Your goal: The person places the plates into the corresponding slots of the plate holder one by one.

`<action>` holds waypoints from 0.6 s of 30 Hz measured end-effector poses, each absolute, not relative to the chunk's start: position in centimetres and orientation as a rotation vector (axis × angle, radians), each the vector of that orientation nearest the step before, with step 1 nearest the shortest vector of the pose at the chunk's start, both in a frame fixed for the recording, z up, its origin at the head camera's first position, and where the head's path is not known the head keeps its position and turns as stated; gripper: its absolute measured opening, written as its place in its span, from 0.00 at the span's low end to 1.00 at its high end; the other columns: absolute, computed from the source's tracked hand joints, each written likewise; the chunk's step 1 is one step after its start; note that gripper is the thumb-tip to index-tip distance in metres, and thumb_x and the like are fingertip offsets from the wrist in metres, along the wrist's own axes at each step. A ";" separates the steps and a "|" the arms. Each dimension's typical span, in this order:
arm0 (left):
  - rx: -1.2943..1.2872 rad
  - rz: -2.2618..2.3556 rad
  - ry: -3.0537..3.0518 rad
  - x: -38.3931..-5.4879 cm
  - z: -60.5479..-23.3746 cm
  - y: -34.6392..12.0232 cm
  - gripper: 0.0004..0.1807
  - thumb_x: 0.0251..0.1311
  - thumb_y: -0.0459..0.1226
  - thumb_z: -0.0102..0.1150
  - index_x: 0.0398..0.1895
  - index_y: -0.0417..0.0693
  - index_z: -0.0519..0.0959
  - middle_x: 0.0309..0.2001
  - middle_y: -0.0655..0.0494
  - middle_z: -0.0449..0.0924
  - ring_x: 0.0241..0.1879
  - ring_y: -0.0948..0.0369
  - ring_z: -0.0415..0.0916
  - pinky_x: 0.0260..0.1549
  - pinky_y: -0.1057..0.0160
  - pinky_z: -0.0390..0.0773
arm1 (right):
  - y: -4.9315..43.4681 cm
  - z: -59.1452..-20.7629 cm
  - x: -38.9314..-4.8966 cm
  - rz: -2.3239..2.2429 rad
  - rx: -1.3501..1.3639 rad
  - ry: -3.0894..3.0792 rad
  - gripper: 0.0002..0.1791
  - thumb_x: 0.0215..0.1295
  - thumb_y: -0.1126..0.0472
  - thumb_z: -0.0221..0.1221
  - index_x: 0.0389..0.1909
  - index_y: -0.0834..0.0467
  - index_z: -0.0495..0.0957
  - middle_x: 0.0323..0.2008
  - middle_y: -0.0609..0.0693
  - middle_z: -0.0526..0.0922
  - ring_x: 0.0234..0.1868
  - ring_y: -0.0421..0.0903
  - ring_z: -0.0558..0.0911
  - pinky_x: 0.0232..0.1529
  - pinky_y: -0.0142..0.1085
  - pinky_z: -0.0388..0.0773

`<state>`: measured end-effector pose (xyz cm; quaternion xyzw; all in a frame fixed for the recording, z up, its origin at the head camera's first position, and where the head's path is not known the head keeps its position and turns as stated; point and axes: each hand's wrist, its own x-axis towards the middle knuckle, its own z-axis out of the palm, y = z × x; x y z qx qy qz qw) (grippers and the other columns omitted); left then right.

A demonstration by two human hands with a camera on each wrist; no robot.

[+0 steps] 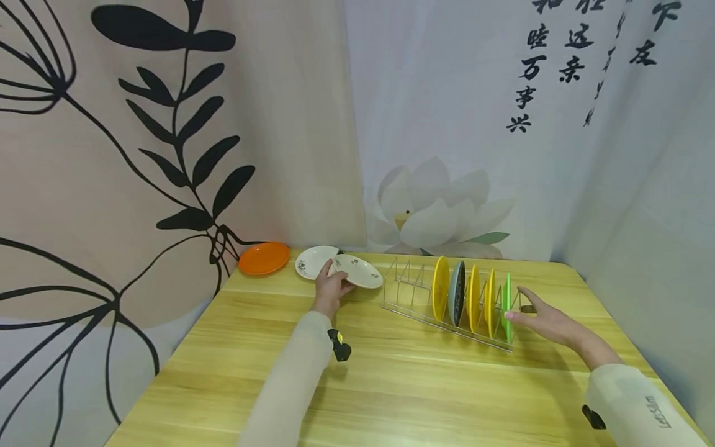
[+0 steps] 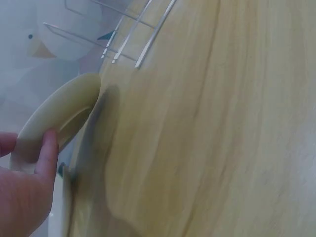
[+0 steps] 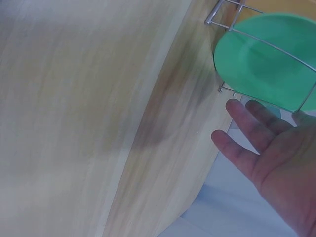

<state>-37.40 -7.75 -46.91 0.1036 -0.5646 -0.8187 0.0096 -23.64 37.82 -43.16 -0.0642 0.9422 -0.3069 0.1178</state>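
Note:
My left hand [image 1: 329,287] pinches the near-left edge of a white plate with a small printed pattern [image 1: 360,272], tilted above the table's back edge. In the left wrist view, the fingers and thumb are on either side of this plate [image 2: 59,116]. A second white patterned plate [image 1: 313,263] lies just left of it, partly covered. At the right end of a wire dish rack [image 1: 447,326], my right hand [image 1: 550,320] has its fingers spread, thumb close to an upright green plate [image 1: 508,307]. From the right wrist view, the fingertips [image 3: 232,104] are beside the rack, near this plate [image 3: 266,61].
Three yellow plates, among them the leftmost one [image 1: 440,288], and a grey-blue plate with a dark speckled face [image 1: 457,295] stand upright in the rack. An orange plate [image 1: 264,258] lies at the table's back left corner. Printed curtains [image 1: 296,136] hang behind the wooden table [image 1: 391,385].

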 end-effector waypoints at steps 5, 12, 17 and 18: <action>0.322 -2.562 -1.783 -37.6 -46.3 -8.6 0.41 0.62 0.23 0.51 0.79 0.52 0.54 0.68 0.35 0.65 0.48 0.48 0.79 0.46 0.55 0.83 | 37.9 -43.3 -23.7 -0.894 -0.188 2.762 0.53 0.72 0.36 0.48 0.78 0.62 0.29 0.66 0.80 0.57 0.62 0.81 0.63 0.49 0.73 0.67; 0.275 -2.614 -1.734 -37.9 -45.0 -9.4 0.42 0.61 0.23 0.52 0.78 0.53 0.55 0.60 0.37 0.71 0.36 0.57 0.79 0.43 0.58 0.84 | 37.9 -43.3 -23.6 -0.886 -0.187 2.772 0.53 0.72 0.36 0.48 0.78 0.62 0.29 0.69 0.81 0.51 0.62 0.82 0.60 0.49 0.75 0.65; 0.221 -2.618 -1.723 -38.0 -43.9 -9.7 0.41 0.62 0.23 0.53 0.78 0.53 0.55 0.59 0.37 0.72 0.36 0.56 0.80 0.43 0.59 0.84 | 37.9 -43.4 -23.6 -0.891 -0.183 2.768 0.53 0.72 0.36 0.48 0.78 0.62 0.28 0.69 0.81 0.51 0.63 0.82 0.59 0.50 0.75 0.65; 0.219 -2.618 -1.721 -38.0 -43.7 -9.8 0.41 0.62 0.23 0.53 0.78 0.53 0.55 0.59 0.38 0.72 0.38 0.55 0.80 0.46 0.57 0.83 | 37.9 -43.4 -23.6 -0.893 -0.183 2.765 0.53 0.72 0.36 0.48 0.78 0.61 0.28 0.68 0.81 0.52 0.63 0.82 0.60 0.49 0.75 0.65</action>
